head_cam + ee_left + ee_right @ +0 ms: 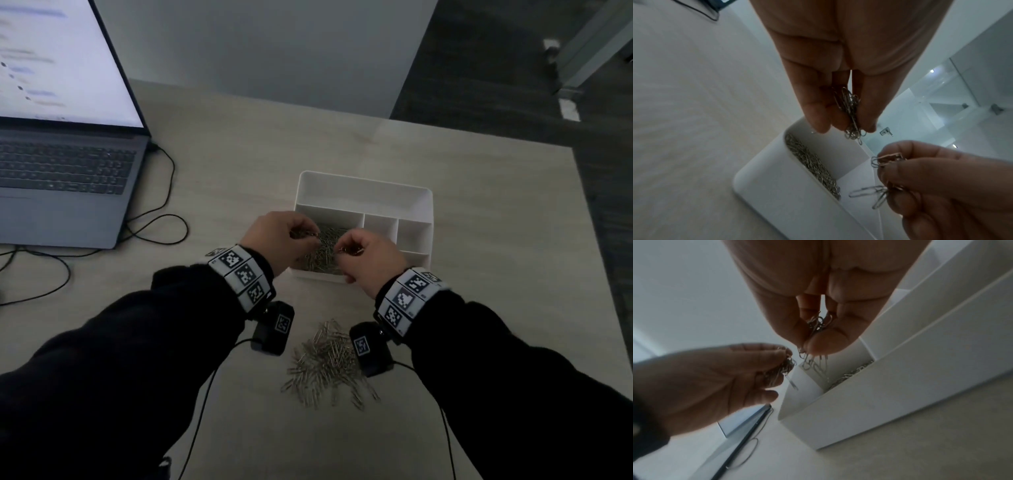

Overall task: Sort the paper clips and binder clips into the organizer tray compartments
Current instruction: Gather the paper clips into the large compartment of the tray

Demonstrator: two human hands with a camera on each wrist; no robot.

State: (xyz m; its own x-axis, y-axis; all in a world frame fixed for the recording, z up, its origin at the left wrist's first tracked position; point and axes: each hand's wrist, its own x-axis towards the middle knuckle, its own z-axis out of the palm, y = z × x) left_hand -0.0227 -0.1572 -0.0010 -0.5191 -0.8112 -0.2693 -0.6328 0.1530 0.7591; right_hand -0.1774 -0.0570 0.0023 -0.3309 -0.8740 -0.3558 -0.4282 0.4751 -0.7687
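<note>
A white organizer tray (363, 186) sits on the table, and its front-left compartment holds a heap of silver paper clips (325, 250). Both hands hover over that compartment. My left hand (287, 236) pinches a bunch of paper clips (852, 116) between fingertips and thumb. My right hand (363, 255) pinches another bunch of paper clips (816, 356), which dangle just above the tray (900, 386). A loose pile of paper clips (325, 366) lies on the table between my wrists, in front of the tray. No binder clips show clearly.
An open laptop (65, 164) stands at the back left with black cables (161, 226) trailing toward the tray. The table's right edge (579, 219) borders dark floor. The tray's other compartments (380, 226) look bare.
</note>
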